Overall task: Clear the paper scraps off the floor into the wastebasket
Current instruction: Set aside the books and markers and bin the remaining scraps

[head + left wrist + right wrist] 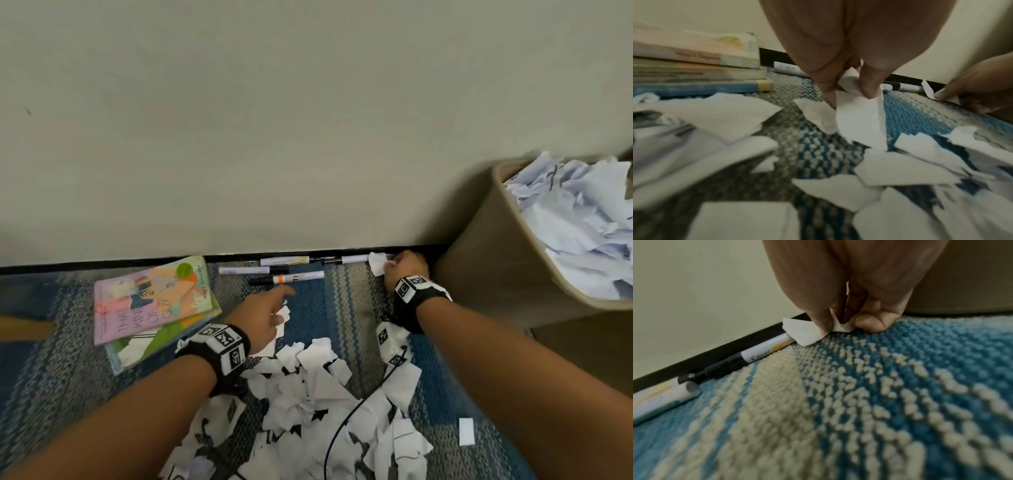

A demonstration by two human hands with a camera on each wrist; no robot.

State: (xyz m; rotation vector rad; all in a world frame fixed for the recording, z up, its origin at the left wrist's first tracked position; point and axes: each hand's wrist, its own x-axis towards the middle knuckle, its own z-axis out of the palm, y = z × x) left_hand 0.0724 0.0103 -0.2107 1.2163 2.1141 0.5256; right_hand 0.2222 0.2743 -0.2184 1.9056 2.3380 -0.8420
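Pinching torn white paper scraps, both hands work a blue-and-cream woven rug: the right hand grips 1 scrap beside the tan wastebasket, whose far side is cropped; the left hand holds another scrap above the half-hidden pile.

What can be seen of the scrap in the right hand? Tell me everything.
The scrap is a small, torn, plain white piece of paper with ragged edges, bent where the right hand pinches it between thumb and fingertips. It sits low on the blue and cream woven rug, close to the black baseboard, its free corner lying over the end of a white marker, beside the tan wastebasket.
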